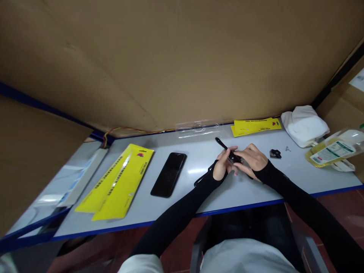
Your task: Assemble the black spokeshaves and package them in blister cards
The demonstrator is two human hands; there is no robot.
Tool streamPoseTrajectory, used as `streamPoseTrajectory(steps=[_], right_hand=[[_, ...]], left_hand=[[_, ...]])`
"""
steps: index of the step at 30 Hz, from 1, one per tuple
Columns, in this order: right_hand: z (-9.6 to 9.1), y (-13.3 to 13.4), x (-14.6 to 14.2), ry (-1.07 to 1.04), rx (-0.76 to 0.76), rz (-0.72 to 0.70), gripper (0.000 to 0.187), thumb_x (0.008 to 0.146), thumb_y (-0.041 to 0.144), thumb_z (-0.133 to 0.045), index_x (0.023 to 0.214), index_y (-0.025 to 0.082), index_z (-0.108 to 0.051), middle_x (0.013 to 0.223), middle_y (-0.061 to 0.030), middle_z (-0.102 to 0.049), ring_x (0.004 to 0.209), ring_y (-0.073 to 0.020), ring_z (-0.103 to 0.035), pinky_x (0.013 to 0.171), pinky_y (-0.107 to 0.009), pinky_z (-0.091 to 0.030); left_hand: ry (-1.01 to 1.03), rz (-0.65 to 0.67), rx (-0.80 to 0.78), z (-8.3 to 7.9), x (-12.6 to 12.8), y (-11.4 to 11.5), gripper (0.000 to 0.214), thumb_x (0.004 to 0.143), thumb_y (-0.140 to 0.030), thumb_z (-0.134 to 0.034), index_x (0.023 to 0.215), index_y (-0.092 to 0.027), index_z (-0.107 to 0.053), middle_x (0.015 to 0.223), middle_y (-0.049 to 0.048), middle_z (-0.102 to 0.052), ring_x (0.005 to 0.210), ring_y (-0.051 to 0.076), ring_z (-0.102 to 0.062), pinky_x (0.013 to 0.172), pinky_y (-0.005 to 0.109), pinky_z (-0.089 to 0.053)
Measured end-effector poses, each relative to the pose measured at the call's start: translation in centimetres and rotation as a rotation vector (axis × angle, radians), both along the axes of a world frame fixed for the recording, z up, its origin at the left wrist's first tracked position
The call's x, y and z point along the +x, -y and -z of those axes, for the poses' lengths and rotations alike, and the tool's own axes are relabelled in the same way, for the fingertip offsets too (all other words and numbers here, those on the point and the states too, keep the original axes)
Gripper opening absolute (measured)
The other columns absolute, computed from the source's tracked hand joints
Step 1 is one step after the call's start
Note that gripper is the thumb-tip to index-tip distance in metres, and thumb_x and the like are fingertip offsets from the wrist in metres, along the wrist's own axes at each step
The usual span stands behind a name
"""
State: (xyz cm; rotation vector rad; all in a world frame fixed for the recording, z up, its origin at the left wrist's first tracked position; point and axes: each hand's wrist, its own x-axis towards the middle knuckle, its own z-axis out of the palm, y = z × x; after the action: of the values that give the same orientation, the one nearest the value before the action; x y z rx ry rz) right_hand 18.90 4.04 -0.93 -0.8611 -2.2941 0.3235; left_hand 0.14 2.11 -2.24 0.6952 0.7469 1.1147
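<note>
My left hand [222,167] is closed around the middle of a black spokeshave [221,143], whose handle sticks out to the upper left. The fingers of my right hand [253,157] are pinched at the same middle part and hide most of it. Another black tool [201,179], with a looped handle outline, lies on the table partly under my left wrist. Right of my hands lies a small dark metal part [275,153], with small silver screws [288,148] beside it.
A black phone [168,174] and yellow tool cards [125,185] lie to the left; more yellow cards [257,126] and clear plastic packaging [199,131] are at the back. A white cloth [305,125] and a bottle of yellow liquid [332,149] stand right. Cardboard walls [182,64] enclose the table [182,206].
</note>
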Motion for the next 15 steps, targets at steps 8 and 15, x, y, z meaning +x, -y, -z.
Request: streamPoseTrajectory(steps=[8,15], right_hand=[[-1.3,0.1,0.4,-0.223,-0.461,0.266,0.024,0.086,0.034,-0.075,0.107,0.022,-0.075,0.086,-0.0036,-0.072,0.067,-0.0154,-0.056,0.056,-0.027,-0.045],[-1.7,-0.4,0.7,-0.341,-0.687,0.2,0.027,0.091,0.046,-0.071,0.1,0.022,-0.076,0.099,-0.0074,-0.079,0.091,-0.0217,-0.074,0.063,-0.027,-0.055]], left_hand=[[-0.019,-0.03,-0.047,0.0,0.5,0.3,0.069,0.068,-0.043,-0.097,0.117,-0.015,-0.058,0.087,0.0042,-0.068,0.067,0.022,-0.072,0.036,0.021,-0.041],[0.06,0.058,-0.065,-1.0,0.2,0.4,0.05,0.06,-0.023,-0.087,0.102,-0.017,-0.06,0.077,0.0021,-0.067,0.063,0.02,-0.068,0.04,0.02,-0.039]])
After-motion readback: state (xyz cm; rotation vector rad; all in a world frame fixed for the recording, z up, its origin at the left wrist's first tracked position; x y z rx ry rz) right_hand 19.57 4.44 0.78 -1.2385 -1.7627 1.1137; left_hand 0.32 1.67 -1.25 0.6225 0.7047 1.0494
